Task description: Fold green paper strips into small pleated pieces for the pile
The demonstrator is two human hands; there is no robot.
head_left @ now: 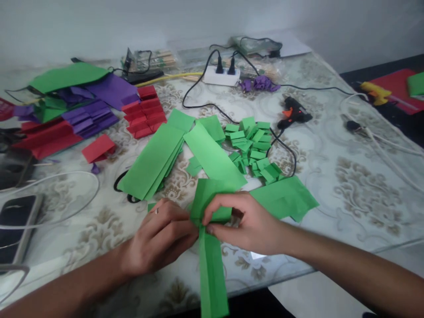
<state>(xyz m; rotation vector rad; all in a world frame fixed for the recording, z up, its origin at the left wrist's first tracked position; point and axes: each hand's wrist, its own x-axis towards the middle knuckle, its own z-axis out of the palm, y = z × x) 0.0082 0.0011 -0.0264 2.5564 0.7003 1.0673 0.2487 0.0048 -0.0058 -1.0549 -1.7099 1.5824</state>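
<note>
A folded green paper strip hangs toward the table's front edge, its upper part spread flat above my fingers. My left hand, with a ring on one finger, is closed on the strip's left edge; its fingertips are partly hidden. From the other side my right hand pinches the same strip between thumb and finger at the fold. Just beyond lie a stack of long green strips, another green strip and a pile of small folded green pieces. Green sheets rest beside my right hand.
A black glue gun and a white power strip with black cables stand farther back. Red folded paper and purple paper lie at the left, above a phone. A yellow glue gun is at far right.
</note>
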